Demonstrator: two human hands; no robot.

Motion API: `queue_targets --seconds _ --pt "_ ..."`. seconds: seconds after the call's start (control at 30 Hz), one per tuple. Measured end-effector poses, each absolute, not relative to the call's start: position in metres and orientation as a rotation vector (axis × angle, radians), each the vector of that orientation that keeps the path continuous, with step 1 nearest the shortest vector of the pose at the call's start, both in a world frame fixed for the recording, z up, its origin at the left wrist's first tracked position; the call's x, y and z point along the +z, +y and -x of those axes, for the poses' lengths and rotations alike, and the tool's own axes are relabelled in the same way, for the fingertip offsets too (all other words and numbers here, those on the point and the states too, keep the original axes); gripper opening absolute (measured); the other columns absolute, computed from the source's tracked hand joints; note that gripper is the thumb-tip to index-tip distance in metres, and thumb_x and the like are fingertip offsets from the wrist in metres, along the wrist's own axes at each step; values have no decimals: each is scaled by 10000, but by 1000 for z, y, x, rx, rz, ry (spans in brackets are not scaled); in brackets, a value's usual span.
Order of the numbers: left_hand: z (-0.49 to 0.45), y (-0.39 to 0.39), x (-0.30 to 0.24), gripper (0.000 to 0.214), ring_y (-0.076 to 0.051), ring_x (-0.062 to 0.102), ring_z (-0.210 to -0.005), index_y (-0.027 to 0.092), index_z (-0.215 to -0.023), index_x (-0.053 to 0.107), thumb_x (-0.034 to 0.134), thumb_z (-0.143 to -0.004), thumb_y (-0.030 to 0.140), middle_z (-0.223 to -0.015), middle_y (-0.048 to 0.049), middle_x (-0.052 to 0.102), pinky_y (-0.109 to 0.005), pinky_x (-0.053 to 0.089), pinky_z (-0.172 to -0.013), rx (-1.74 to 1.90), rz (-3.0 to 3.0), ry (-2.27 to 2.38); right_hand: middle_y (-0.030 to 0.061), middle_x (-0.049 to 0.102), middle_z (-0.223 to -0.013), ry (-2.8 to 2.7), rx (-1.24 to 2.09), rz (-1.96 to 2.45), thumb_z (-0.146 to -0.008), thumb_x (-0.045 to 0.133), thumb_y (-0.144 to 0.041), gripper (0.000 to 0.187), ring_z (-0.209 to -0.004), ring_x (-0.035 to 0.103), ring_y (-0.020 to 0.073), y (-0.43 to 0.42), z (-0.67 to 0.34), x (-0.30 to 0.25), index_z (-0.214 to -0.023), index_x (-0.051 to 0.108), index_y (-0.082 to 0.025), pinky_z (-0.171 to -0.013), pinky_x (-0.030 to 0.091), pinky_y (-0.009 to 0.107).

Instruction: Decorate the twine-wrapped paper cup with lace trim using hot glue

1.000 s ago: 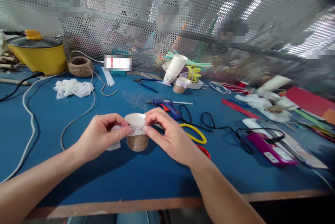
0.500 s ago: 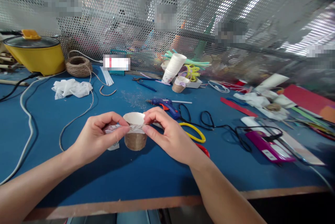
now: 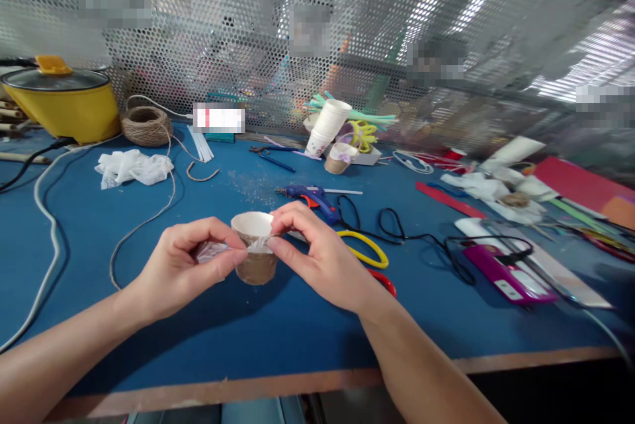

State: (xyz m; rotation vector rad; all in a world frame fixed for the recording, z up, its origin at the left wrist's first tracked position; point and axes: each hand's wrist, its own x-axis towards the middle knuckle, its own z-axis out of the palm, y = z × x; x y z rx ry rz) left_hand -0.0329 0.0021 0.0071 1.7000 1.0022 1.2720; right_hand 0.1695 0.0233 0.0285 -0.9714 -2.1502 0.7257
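Note:
A paper cup (image 3: 256, 270) wrapped in brown twine stands upright on the blue table between my hands, its white inside showing. A thin whitish strip (image 3: 260, 246), sheer like lace or gauze, lies across the front of the cup. My left hand (image 3: 191, 255) pinches the strip at the cup's left side, and more of it bunches under the palm. At the right side, my right hand (image 3: 310, 249) pinches the strip's other part between thumb and forefinger, close to the rim. Behind my hands lies a blue glue gun (image 3: 312, 199).
Yellow and red scissor handles (image 3: 367, 251) lie beside my right wrist. A purple power strip (image 3: 510, 275) and black cord spread to the right. Farther back are stacked paper cups (image 3: 330, 126), a small twine basket (image 3: 340, 159), pliers (image 3: 272, 158), a twine ball (image 3: 145, 126) and white cloth (image 3: 133, 168).
The strip in front of the cup now looks lower and more bunched. My left fingers have shifted slightly down. Both hands keep their pinch, and the cup stays in place.

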Motion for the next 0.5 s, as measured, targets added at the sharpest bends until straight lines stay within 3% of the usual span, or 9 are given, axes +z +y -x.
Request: queue_targets --seconds 0.3,0.5 --pt "33 2 11 134 -52 346 -405 160 -676 623 634 -747 273 -514 41 520 -170 290 -371 1157 -1609 1172 52 543 -935 -2165 669 1002 -873 524 -199 51 -903 543 173 22 -169 30 -825 508 -199 -828 461 344" --pt "32 4 9 154 -93 494 -529 160 -664 570 633 -743 277 -596 13 560 -196 412 -489 1125 -1473 1063 51 548 -931 -2168 643 1040 -872 527 -197 52 -886 541 173 22 -169 30 -823 510 -205 -823 462 345"
